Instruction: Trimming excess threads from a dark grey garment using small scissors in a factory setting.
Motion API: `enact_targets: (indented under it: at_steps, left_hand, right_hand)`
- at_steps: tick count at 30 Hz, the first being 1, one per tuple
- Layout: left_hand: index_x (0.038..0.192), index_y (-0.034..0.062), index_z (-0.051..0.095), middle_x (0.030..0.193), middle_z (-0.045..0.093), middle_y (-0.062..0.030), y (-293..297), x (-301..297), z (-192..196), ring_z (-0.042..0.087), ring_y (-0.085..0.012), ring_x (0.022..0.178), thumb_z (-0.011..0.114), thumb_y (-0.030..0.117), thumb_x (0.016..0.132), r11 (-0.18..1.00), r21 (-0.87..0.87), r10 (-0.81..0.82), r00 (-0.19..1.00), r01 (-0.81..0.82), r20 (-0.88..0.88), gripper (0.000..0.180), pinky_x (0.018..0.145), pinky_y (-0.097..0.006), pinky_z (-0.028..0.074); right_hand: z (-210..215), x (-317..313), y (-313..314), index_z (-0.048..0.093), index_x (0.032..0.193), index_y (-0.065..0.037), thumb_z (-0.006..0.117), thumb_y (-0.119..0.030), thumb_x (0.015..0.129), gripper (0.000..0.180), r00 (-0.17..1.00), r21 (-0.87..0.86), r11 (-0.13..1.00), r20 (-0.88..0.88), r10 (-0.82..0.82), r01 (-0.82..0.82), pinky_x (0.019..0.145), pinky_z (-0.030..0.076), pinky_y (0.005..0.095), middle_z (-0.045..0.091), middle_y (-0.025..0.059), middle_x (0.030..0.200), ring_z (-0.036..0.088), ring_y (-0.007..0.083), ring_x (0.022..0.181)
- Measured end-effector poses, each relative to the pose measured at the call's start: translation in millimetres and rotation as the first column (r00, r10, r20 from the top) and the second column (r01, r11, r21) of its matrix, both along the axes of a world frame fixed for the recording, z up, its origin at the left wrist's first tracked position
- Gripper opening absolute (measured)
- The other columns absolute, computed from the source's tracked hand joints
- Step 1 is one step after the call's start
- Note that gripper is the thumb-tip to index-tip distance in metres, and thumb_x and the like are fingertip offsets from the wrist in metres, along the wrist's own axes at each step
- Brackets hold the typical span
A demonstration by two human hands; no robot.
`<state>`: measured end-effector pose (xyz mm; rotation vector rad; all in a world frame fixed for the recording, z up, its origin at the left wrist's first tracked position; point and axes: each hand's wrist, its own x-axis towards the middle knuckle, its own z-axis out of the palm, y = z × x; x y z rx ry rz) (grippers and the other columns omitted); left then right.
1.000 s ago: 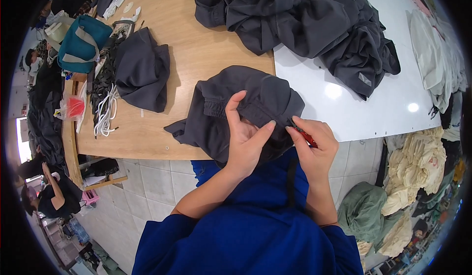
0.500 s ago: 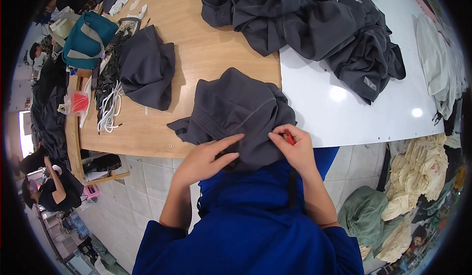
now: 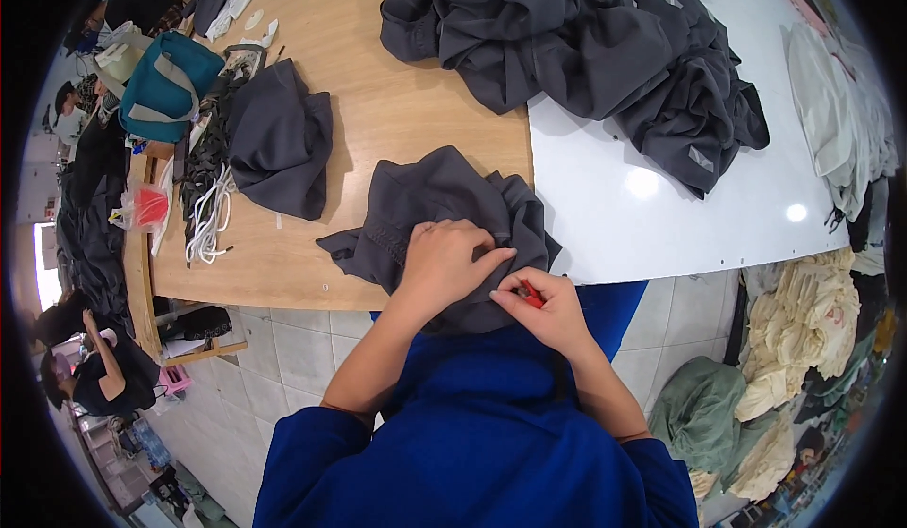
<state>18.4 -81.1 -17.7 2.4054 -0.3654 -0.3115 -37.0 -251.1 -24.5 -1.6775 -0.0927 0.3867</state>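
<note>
A crumpled dark grey garment (image 3: 430,183) lies at the table's near edge, part of it hanging toward my lap. My left hand (image 3: 449,262) is on top of it, fingers curled into the cloth and thumb stretched to the right. The fingertips are partly hidden. Just right of it and nearer to me, my right hand (image 3: 543,309) is closed, thumb and forefinger pinched together at the cloth. A small red tool (image 3: 533,294) is tucked inside that hand; most of it is covered, so its kind does not show.
A heap of dark grey garments (image 3: 567,37) lies at the far right, across the wooden table (image 3: 364,112) and white board (image 3: 605,216). Left are another folded dark grey piece (image 3: 279,141), white cords (image 3: 210,221) and a teal bag (image 3: 170,84). Cream cloth (image 3: 794,320) is piled at right.
My left hand has moved right and farther onto the garment, its fingers now curled. My right hand has come slightly left and nearer to me, still with the red tool.
</note>
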Motion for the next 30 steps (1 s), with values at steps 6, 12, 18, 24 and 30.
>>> enact_targets:
  at_steps: [6,12,18,24,30]
  left_hand:
    - [0.089,-0.0003,0.069,0.076,0.067,-0.0083,4.4,-0.6,-18.0,0.06,-0.0085,0.072,0.063,0.029,0.087,0.839,-0.397,0.099,0.821,-0.373,-0.562,0.03,0.066,-0.024,0.047]
    - [0.088,-0.0023,0.068,0.073,0.067,-0.0066,0.9,0.3,-18.4,0.058,-0.0099,0.065,0.066,0.027,0.086,0.927,-0.329,0.003,0.88,-0.181,-0.475,0.029,0.061,-0.025,0.046]
    - [0.076,0.0004,0.068,0.064,0.064,-0.0129,0.3,8.1,-1.2,0.062,-0.0262,0.059,0.063,0.042,0.083,0.959,-0.249,-0.004,0.87,-0.137,-0.492,0.043,0.06,-0.03,0.046]
    - [0.064,-0.001,0.056,0.052,0.049,-0.0068,2.2,2.1,-23.9,0.041,-0.0123,0.049,0.063,0.035,0.087,0.921,-0.334,0.042,0.904,-0.199,-0.425,0.043,0.052,-0.027,0.036]
    - [0.067,0.0041,0.049,0.064,0.038,0.0089,8.9,-11.9,-22.8,0.033,-0.001,0.064,0.057,0.025,0.094,0.661,-0.603,0.049,0.827,-0.447,-0.56,0.035,0.054,-0.02,0.03]
  right_hand:
    - [3.9,2.5,-5.4,0.063,0.079,-0.002,0.07,-0.007,0.081,0.009,0.985,0.158,0.984,-0.16,-0.059,0.085,0.051,0.03,0.0171,0.05,-0.0059,0.062,0.038,0.0,0.057]
    - [9.1,4.1,7.1,0.064,0.081,-0.002,0.071,-0.007,0.08,0.009,0.997,0.089,0.994,-0.041,0.064,-0.061,0.052,0.032,0.0172,0.053,-0.0054,0.062,0.04,0.0005,0.057]
    - [10.7,1.2,5.3,0.065,0.081,-0.001,0.073,-0.007,0.078,0.01,0.995,0.067,0.993,-0.018,0.094,-0.093,0.054,0.038,0.0176,0.06,-0.0016,0.067,0.047,0.0025,0.058]
    - [9.5,-2.0,3.8,0.065,0.084,-0.004,0.074,-0.012,0.076,0.015,0.989,-0.01,0.99,0.045,0.143,-0.143,0.055,0.042,0.0221,0.064,0.0058,0.071,0.054,0.0121,0.057]
    - [23.1,0.8,-11.4,0.064,0.083,-0.002,0.071,-0.006,0.078,0.009,0.992,0.077,0.989,-0.004,0.125,-0.124,0.051,0.036,0.02,0.059,0.0006,0.067,0.047,0.0059,0.055]
